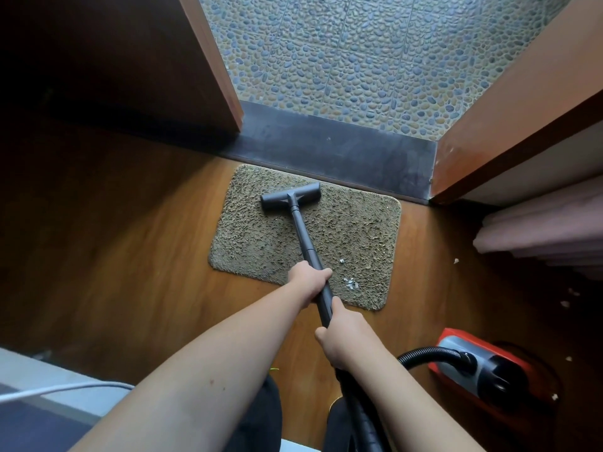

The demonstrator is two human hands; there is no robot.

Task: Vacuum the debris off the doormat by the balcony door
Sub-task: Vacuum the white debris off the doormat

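Observation:
A shaggy olive-brown doormat (352,230) lies on the wooden floor in front of the dark door sill. The grey floor nozzle (290,196) of the vacuum rests on the mat's far left part. Its dark wand (301,233) runs back toward me. My left hand (308,278) grips the wand over the mat's near edge. My right hand (342,337) holds the wand lower down, where the hose joins. White debris bits (350,283) lie on the mat's near right corner, to the right of my left hand.
The red and grey vacuum body (483,363) sits on the floor at the right, its black hose (421,353) curving toward me. More white scraps (565,303) lie on the floor at the right. An open door (509,102) stands right, pebble balcony floor (359,60) beyond.

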